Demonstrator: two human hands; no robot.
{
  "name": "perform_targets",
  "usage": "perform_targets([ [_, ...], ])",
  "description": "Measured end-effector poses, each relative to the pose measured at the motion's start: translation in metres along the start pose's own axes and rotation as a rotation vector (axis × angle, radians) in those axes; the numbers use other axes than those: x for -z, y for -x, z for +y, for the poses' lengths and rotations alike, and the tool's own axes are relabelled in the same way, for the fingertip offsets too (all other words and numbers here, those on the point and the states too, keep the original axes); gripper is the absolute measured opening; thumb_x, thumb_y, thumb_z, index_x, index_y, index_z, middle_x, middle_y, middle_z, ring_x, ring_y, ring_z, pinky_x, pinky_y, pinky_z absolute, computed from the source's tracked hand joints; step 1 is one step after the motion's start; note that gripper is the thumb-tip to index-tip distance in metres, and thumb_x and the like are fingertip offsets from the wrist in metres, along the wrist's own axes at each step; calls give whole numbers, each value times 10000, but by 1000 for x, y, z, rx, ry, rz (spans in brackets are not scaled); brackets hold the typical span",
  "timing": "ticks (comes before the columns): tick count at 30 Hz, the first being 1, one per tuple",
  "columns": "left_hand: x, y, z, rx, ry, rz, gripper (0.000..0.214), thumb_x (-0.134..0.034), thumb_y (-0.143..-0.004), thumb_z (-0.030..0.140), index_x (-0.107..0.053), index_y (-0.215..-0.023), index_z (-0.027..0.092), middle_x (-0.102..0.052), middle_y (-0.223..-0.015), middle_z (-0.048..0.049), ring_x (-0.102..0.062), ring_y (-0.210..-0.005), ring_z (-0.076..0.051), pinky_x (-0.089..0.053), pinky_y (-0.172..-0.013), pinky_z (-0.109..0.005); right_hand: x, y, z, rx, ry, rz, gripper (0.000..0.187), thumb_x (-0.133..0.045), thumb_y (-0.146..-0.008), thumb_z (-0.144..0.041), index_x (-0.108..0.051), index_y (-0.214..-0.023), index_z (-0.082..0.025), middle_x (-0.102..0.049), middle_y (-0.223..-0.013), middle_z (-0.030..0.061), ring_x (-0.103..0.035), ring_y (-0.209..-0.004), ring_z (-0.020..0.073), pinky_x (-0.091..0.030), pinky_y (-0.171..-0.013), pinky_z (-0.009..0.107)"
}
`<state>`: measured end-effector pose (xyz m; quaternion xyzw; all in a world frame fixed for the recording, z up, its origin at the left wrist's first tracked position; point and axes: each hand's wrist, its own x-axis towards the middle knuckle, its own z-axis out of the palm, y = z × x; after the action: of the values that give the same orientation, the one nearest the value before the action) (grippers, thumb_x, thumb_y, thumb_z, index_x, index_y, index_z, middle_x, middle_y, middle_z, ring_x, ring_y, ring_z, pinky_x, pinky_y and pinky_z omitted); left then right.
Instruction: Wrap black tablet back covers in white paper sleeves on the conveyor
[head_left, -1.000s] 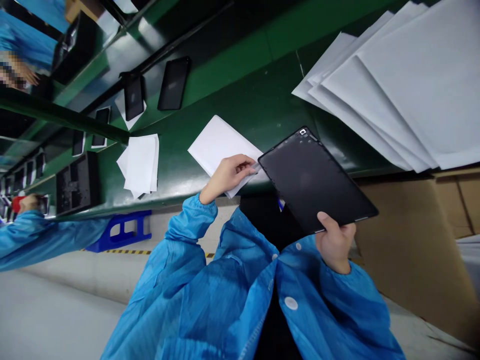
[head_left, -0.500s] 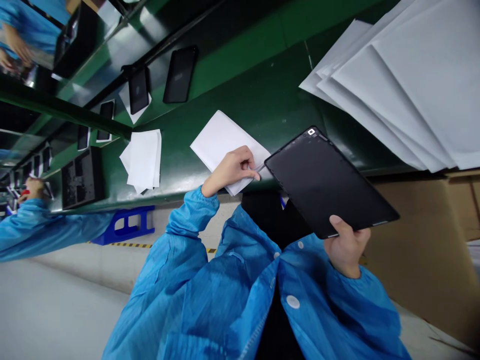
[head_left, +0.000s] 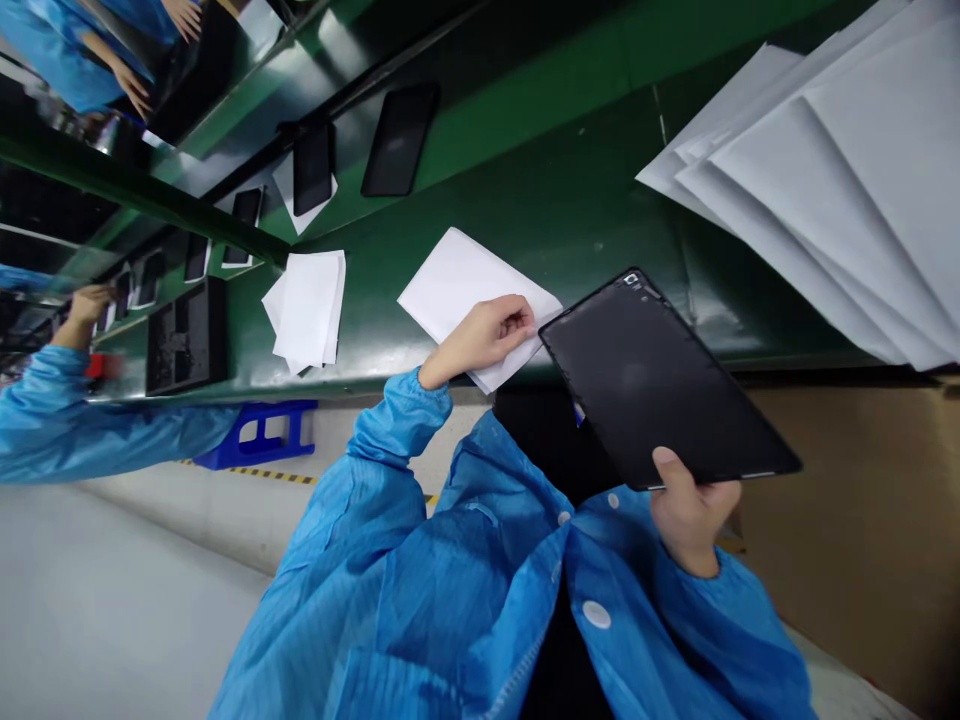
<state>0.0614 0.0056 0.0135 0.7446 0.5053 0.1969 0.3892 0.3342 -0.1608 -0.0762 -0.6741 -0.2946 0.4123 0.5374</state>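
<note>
My left hand (head_left: pixel 491 335), fingers pinched together, grips the near right corner of a white sleeve (head_left: pixel 457 280) lying flat on the green bench; its layers show at the edge. My right hand (head_left: pixel 691 515) is closed on the lower end of a black tablet back cover (head_left: pixel 645 375), thumb on top, the other fingers mostly hidden beneath. Tilted in the air over the bench's front edge, the cover has its camera cut-out at the upper corner. Its left corner comes right up beside the sleeve's corner, near my left fingertips; whether they touch I cannot tell.
A large stack of white sleeves (head_left: pixel 817 190) juts over the bench at right. Smaller sleeves (head_left: pixel 311 305) lie left, near a black tray (head_left: pixel 187 335) and dark tablets (head_left: pixel 400 140). A green bar (head_left: pixel 150 200) crosses overhead. A co-worker's hand (head_left: pixel 91 303) and blue stool (head_left: pixel 262 435) are left.
The view has shifted slightly, so the bench things sit further right. My left fingers have curled in on the sleeve's corner. The tablet cover stays in my right hand, almost unmoved.
</note>
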Motion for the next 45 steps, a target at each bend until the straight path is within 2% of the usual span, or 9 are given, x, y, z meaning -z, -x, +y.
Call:
perform_targets([
  [4, -3, 4, 4, 32, -22, 105, 56, -601, -980, 205, -651, -970, 184, -684, -875, -27, -623, -773, -140, -512, -705, -245, -4, 14, -3, 48, 107, -29, 456, -868, -710, -618, -774, -841, -191, -802, -912, 114, -773, -992, 339, -589, -1064, 590],
  [12, -8, 13, 15, 5, -47, 226, 92, -611, -1049, 286, -634, -1083, 204, -652, -829, 8, -593, -665, -105, -491, -648, -227, -23, 31, -7, -71, 24, -254, 487, -851, -771, -602, -807, -1056, -209, -829, -1034, 121, -759, -1165, 343, -604, -1086, 549],
  [17, -9, 24, 38, -106, -41, 140, 104, -615, -1078, 316, -620, -1082, 212, -656, -820, 12, -587, -646, -99, -489, -622, -218, -39, 24, -22, -53, 22, -285, 441, -835, -789, -630, -808, -936, -215, -827, -943, 108, -792, -1004, 325, -645, -1005, 524],
  [25, -24, 34, 75, -295, 17, -104, 69, -585, -1111, 277, -624, -1105, 221, -694, -856, -3, -626, -665, -99, -504, -627, -213, -66, 15, -46, -14, -60, -510, 401, -769, -883, -595, -827, -956, -204, -825, -874, 55, -786, -787, 252, -664, -739, 373],
  [31, -21, 24, 56, -225, -8, 249, 25, -617, -1067, 208, -623, -1044, 212, -644, -822, 25, -549, -626, -74, -461, -596, -202, -44, 9, -32, -137, -61, -403, 422, -842, -822, -629, -850, -946, -225, -849, -989, 88, -807, -974, 331, -669, -896, 453],
  [34, -18, 22, 49, -213, -62, 317, 76, -567, -1087, 221, -627, -1041, 210, -642, -843, 12, -558, -651, -87, -481, -625, -223, -35, 9, -22, -178, -113, -350, 407, -874, -793, -606, -842, -946, -229, -848, -969, 79, -804, -966, 336, -673, -885, 467],
  [38, 2, 17, 34, -237, -249, 310, 232, -633, -1080, 446, -648, -1142, 223, -690, -1041, -81, -669, -986, -222, -576, -887, -377, -29, 5, -14, -197, -165, -316, 357, -897, -772, -549, -828, -934, -238, -838, -914, 61, -804, -941, 330, -678, -876, 475],
  [41, 29, 15, 8, -132, -308, 434, 460, -675, -1019, 621, -630, -1284, 247, -672, -1239, -135, -630, -1218, -310, -550, -1021, -470, -26, -2, -13, -212, -207, -279, 311, -899, -754, -519, -822, -898, -254, -827, -864, 42, -804, -891, 316, -686, -828, 464],
  [45, 50, 21, -22, 92, -49, 445, 528, -609, -1007, 737, -688, -1132, 230, -707, -1049, -95, -681, -948, -235, -565, -772, -349, -25, -12, -16, -242, -268, -229, 270, -907, -704, -474, -812, -842, -262, -828, -859, 26, -796, -810, 282, -681, -730, 417],
])
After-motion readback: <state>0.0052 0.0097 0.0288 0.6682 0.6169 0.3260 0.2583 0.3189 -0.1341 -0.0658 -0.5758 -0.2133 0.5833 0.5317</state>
